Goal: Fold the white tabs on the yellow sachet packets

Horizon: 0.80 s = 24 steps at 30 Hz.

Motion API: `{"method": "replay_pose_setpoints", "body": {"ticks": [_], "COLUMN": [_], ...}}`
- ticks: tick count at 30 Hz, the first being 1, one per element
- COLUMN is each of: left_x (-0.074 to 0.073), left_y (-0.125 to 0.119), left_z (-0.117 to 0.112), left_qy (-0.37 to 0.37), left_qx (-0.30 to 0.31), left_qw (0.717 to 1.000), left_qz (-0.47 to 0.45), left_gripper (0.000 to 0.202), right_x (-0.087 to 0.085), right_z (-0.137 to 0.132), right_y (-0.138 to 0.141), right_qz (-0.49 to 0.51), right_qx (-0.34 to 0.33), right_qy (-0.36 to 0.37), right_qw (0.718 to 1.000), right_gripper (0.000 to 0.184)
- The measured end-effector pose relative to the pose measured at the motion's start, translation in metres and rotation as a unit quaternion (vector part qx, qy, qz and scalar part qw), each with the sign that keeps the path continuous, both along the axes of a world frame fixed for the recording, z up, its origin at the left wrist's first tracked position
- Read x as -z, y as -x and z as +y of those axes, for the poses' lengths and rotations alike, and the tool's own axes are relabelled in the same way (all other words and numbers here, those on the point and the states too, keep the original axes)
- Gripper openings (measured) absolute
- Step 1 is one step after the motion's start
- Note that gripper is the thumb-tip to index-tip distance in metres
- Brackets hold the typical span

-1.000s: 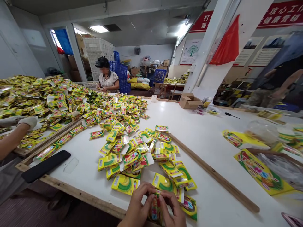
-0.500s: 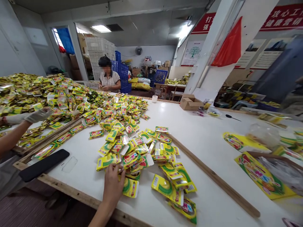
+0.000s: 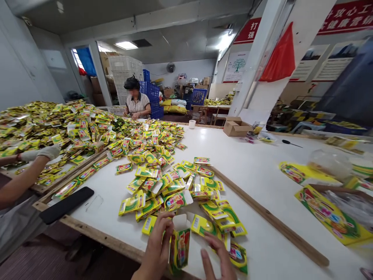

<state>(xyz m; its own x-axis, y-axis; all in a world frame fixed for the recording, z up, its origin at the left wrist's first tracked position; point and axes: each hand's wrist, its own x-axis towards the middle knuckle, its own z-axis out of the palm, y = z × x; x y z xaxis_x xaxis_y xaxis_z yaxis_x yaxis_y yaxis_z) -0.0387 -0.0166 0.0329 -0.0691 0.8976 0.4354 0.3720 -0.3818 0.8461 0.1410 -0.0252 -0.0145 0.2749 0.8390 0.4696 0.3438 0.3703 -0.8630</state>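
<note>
My left hand (image 3: 157,249) is closed on a small yellow-green printed carton (image 3: 180,247), held upright close to the table's front edge. The carton's white end flap stands up at its top. To the right of it, my right hand (image 3: 217,256) has its fingers apart and holds nothing; its fingertips are near a flat yellow carton (image 3: 204,225). A loose heap of similar cartons (image 3: 175,186), several with white flaps sticking out, lies just beyond both hands on the white tabletop (image 3: 247,167).
A wooden strip (image 3: 271,216) runs along the table on the right, with a larger printed box (image 3: 329,217) beyond it. A black phone (image 3: 67,204) lies at the left edge. Another person's gloved hand (image 3: 48,153) is at the big carton pile (image 3: 37,120). A second person (image 3: 136,101) works at the back.
My left hand has moved from the heap to the right and nearer, now with an upright carton in it. My right hand has come into view beside it.
</note>
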Motion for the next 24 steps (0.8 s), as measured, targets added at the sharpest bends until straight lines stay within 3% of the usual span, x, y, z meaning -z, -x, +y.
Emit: {"method": "replay_pose_setpoints", "body": {"ticks": [4, 12, 19, 24], "left_x": [0.013, 0.031, 0.051, 0.047], "left_y": [-0.024, -0.041, -0.038, -0.033], "left_z": [0.002, 0.005, 0.003, 0.002], "left_qy": [0.04, 0.096, 0.119, 0.146], "left_qx": [0.055, 0.082, 0.124, 0.127], "left_qw": [0.995, 0.974, 0.971, 0.969], "left_qz": [-0.074, -0.185, -0.168, -0.155], "left_gripper": [0.025, 0.019, 0.026, 0.03], "right_x": [0.013, 0.027, 0.027, 0.017], "right_z": [0.0, -0.001, 0.0, -0.001], "right_y": [0.02, 0.005, 0.004, -0.008], "right_qz": [0.081, 0.114, 0.147, 0.058], "right_qx": [-0.04, -0.007, -0.014, -0.05], "right_qy": [0.06, 0.086, 0.073, 0.076], "right_qw": [0.994, 0.99, 0.986, 0.994], "right_gripper": [0.039, 0.043, 0.042, 0.029]}}
